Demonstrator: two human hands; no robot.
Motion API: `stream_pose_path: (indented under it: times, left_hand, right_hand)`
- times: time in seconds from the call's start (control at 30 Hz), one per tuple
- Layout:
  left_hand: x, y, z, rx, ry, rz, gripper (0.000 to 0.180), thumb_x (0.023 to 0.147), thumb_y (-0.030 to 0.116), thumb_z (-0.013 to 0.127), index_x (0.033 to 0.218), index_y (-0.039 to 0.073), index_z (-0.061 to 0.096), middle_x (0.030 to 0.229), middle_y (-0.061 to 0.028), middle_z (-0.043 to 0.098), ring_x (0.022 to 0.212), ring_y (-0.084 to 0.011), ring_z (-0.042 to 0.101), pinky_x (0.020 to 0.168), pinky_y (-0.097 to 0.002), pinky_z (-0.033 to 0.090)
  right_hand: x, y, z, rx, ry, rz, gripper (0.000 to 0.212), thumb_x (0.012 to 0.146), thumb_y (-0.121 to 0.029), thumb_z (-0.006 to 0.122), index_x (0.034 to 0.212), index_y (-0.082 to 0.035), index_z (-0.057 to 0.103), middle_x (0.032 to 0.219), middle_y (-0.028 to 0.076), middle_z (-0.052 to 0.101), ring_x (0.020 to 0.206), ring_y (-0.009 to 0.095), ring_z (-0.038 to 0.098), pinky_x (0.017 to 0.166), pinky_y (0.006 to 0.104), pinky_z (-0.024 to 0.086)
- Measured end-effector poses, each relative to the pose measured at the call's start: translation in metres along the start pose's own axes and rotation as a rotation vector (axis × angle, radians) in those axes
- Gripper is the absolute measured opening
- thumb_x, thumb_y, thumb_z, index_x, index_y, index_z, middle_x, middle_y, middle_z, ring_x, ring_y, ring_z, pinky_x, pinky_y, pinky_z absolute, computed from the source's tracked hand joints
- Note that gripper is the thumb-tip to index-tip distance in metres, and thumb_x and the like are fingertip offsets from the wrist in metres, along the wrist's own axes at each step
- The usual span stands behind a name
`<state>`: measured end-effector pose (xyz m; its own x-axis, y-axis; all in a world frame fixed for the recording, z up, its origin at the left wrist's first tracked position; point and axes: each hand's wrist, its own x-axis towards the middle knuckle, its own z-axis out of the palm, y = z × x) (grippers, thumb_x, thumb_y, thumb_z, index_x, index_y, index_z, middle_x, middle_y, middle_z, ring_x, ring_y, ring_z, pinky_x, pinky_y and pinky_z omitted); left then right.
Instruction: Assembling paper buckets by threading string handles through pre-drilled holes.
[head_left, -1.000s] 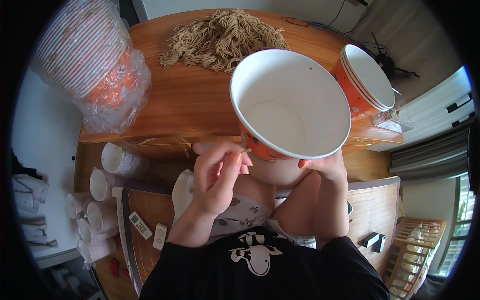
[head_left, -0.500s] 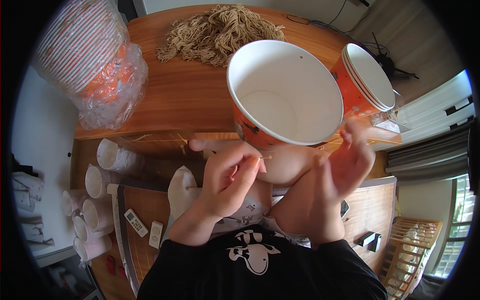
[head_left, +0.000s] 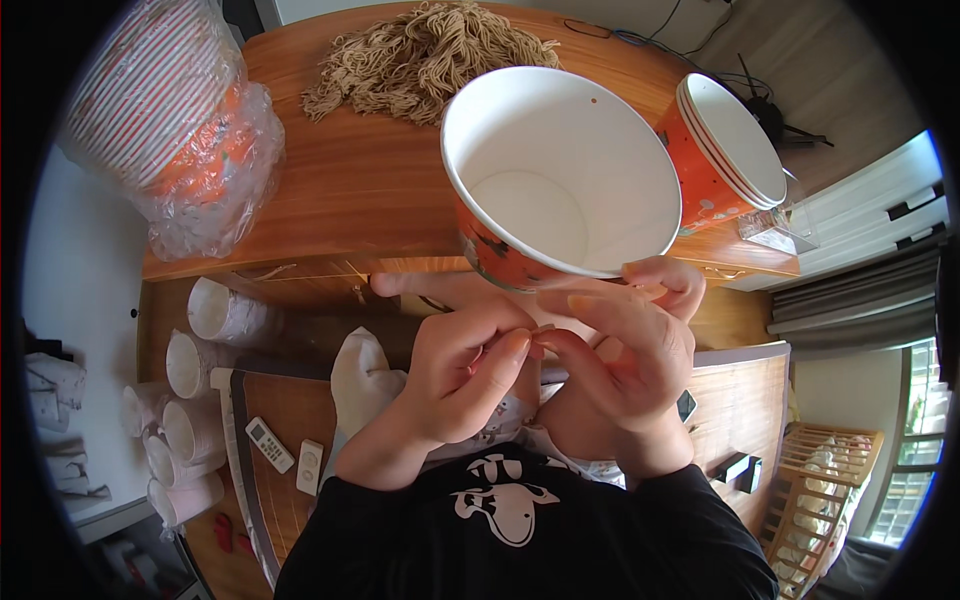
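Observation:
My left hand [head_left: 465, 380] is closed in a pinch on a thin tan cord end, which lies mostly hidden between the fingertips. My right hand [head_left: 635, 355] reaches in from the other side. Its thumb tip meets the pinched fingertips, while the index finger stays stretched out above and apart from the thumb. Its farther fingers are at the near rim of a large paper bucket [head_left: 540, 215]. White inside and orange-printed outside, the bucket tilts toward me at the table edge above my bent leg. A small hole shows near its far rim.
Tan cords [head_left: 430, 60] lie heaped on the wooden table [head_left: 340, 190]. Nested orange buckets [head_left: 725, 150] stand at right, and a plastic-wrapped bucket stack [head_left: 170, 130] at left. Several wrapped white cups [head_left: 195, 430] are on the floor. Two remotes [head_left: 270, 445] lie beside my leg.
My right hand has moved left and inward, bringing its thumb to the left fingertips and other fingers to the bucket rim. My left hand keeps its pinch; the knotted cord end is now mostly hidden.

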<state>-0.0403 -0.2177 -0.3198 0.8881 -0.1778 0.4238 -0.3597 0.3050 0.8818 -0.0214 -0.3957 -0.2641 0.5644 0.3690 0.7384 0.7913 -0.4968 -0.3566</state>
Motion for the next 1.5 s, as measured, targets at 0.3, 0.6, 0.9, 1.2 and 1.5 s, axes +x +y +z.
stream_pose_path:
  times: [0.3,0.6,0.9,1.2,1.5]
  left_hand:
    - [0.0,0.0,-0.001,-0.023,-0.036,-0.01,0.014,0.097,0.005,0.05,0.09,-0.002,0.061,0.08,-0.0068,0.064,0.07,-0.0096,0.055,0.062,-0.0239,0.043]
    - [-0.001,-0.002,0.002,-0.087,-0.047,-0.03,0.009,0.097,0.003,0.054,0.092,0.0,0.06,0.067,-0.0012,0.059,0.057,-0.0043,0.049,0.053,-0.0205,0.035]
    - [-0.001,-0.002,-0.001,0.108,-0.033,0.084,0.009,0.091,-0.004,0.062,0.099,0.001,0.061,0.066,-0.0005,0.062,0.054,-0.0007,0.052,0.048,-0.0174,0.032]
    - [0.002,0.007,-0.002,0.159,-0.006,0.218,0.011,0.086,-0.004,0.065,0.095,0.002,0.062,0.065,0.0009,0.06,0.047,-0.0024,0.045,0.045,-0.0201,0.032]
    - [0.014,-0.008,-0.002,0.16,0.332,0.239,0.013,0.086,-0.005,0.066,0.085,0.003,0.055,0.064,0.0075,0.047,0.056,0.002,0.033,0.049,-0.0183,0.023]
  right_hand:
    - [0.004,0.0,-0.005,0.017,-0.037,-0.04,0.042,0.075,-0.015,0.085,0.113,-0.015,0.066,0.097,-0.004,0.075,0.089,0.01,0.069,0.091,0.0313,0.037]
    - [-0.001,-0.001,-0.01,-0.031,-0.086,-0.041,0.037,0.076,-0.014,0.082,0.111,-0.022,0.07,0.097,-0.012,0.073,0.097,0.011,0.056,0.087,0.0298,0.036]
    - [-0.005,-0.004,-0.009,-0.275,-0.123,-0.255,0.042,0.072,-0.013,0.073,0.111,-0.026,0.065,0.1,-0.013,0.064,0.097,0.016,0.05,0.078,0.028,0.038]
    - [0.014,-0.001,-0.006,-0.145,-0.126,-0.363,0.05,0.06,-0.015,0.078,0.107,-0.021,0.061,0.083,-0.01,0.061,0.082,0.015,0.049,0.074,0.0321,0.036]
    - [0.05,-0.006,-0.021,-0.339,-0.11,-0.302,0.029,0.069,-0.027,0.083,0.091,-0.012,0.07,0.076,-0.002,0.059,0.081,0.021,0.05,0.082,0.0357,0.037]
